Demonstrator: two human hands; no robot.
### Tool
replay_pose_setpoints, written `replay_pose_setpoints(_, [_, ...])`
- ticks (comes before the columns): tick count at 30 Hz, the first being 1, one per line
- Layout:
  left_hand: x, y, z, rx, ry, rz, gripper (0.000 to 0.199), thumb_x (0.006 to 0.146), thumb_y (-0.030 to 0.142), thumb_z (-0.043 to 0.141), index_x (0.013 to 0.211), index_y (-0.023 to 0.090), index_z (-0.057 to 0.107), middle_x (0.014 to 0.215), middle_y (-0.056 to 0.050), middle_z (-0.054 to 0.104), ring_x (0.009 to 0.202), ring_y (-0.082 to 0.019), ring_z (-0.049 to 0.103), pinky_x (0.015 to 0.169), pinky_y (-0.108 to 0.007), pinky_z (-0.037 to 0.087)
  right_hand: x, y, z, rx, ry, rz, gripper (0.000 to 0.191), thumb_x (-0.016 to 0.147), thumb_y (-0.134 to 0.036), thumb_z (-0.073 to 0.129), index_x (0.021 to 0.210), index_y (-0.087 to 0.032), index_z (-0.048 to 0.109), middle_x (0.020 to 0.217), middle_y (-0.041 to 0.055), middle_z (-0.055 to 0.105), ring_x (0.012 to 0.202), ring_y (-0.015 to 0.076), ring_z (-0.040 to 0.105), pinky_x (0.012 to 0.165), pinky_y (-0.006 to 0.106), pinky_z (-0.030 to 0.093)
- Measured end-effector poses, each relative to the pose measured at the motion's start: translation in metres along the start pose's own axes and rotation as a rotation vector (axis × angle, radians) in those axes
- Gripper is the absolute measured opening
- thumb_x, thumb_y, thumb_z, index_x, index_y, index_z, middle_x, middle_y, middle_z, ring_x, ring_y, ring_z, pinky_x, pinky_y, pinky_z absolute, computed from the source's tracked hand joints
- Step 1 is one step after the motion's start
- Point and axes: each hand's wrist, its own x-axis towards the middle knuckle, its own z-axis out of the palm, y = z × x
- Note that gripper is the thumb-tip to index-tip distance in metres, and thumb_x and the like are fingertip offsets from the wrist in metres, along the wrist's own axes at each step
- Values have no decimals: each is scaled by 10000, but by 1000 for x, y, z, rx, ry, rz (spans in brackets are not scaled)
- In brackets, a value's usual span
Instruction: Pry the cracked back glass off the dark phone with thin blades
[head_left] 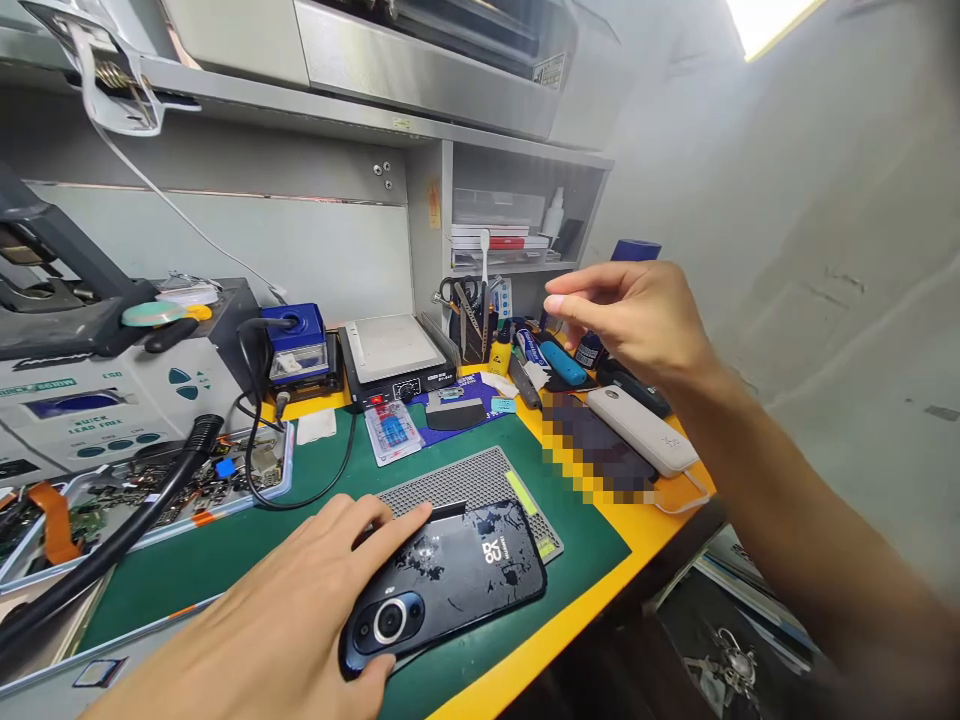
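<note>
A grey shelf unit stands beyond and above both hands. Below them, a green mat with a yellow border spreads under the left hand. Off to the left of that hand sits a bulky rework station, and nearer to it, beneath a black hose, is a tray of circuit boards. Straight ahead of the left hand, well apart from it, is a flat-topped heating plate. Closer in, just past the left fingertips, lies a grey perforated pad.

The left hand grasps the black phone, forefinger along the far edge and thumb at the near one. The phone lies back up, its far side overlapping the pad, its coating scuffed and its camera ring close to the thumb.

The right hand is raised, thumb and forefinger brought close together; whether they pinch anything tiny, I cannot tell. Below it lies a white power bank. Beyond its fingertips, down on the bench and to their left, stands a small yellow bottle.
</note>
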Motion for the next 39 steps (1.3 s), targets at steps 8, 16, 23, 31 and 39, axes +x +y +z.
replay_pose_setpoints(8, [-4,0,4,15,5,-3,871,752,241,598,1517,466,248,1445,-8,456,1310,-281,497,1070,-441,476,-27,13,14,53,2,111,384,798,-524,736,603,-198,681,393,-43,449,336,98,393,358,262,305])
replay_pose_setpoints(16, [-4,13,-10,-27,-63,-26,824,759,220,581,1495,448,287,1348,-14,492,1250,-258,495,1044,-430,494,-76,11,62,52,-734,-234,249,828,-358,721,989,-172,764,811,34,690,736,162,610,661,267,466])
replay_pose_setpoints(23, [-1,21,-18,-14,-4,1,801,718,162,570,1473,340,373,1279,-69,555,1140,-274,548,943,-418,541,-81,12,71,23,-994,-140,204,925,-239,579,910,-184,775,826,20,758,707,153,658,663,244,468])
replay_pose_setpoints(31, [-7,19,-1,186,126,49,688,728,190,547,1405,204,422,1258,-121,604,1148,-321,559,969,-442,525,-91,17,63,17,-906,-404,189,960,-216,543,920,-155,717,764,49,680,655,137,587,624,253,442])
replay_pose_setpoints(39, [-10,19,1,306,180,111,681,735,170,511,1403,128,382,1220,-157,608,1111,-332,558,913,-450,557,-85,12,61,90,-912,-296,125,914,-188,606,878,-187,726,771,17,686,669,122,605,629,229,456])
